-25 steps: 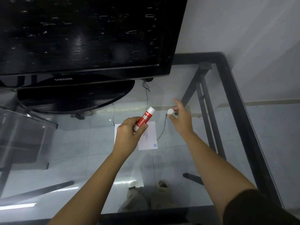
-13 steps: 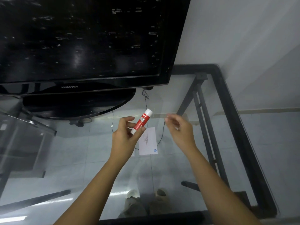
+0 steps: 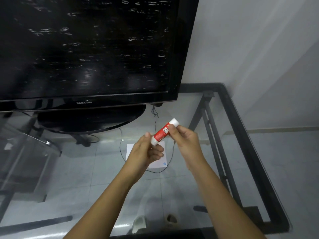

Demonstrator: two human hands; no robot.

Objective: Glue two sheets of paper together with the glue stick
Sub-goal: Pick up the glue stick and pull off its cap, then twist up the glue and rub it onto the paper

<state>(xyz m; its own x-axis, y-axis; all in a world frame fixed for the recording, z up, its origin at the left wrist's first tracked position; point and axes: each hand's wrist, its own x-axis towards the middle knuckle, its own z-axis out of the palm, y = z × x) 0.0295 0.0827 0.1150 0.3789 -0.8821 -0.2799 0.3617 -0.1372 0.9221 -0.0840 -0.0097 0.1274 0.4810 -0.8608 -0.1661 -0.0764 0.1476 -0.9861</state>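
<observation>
A red glue stick point(image 3: 162, 132) with white ends is held tilted above the glass table, its white cap pointing up and right. My left hand point(image 3: 145, 152) pinches its lower end. My right hand point(image 3: 185, 140) grips its upper part just below the cap. Under the hands a white paper sheet point(image 3: 159, 161) with a small blue logo lies flat on the glass table point(image 3: 207, 178), largely hidden by my left hand. I cannot tell whether it is one sheet or two stacked.
A large black television point(image 3: 89, 49) on an oval stand point(image 3: 91, 119) fills the back left. A thin black cable point(image 3: 155, 116) loops round the paper. The table's black frame point(image 3: 245, 135) runs along the right edge beside a white wall. My feet show through the glass.
My right hand, which held the white cap apart a second ago, has come onto the glue stick's top. The cap now sits on the stick. The view has tilted upward.
</observation>
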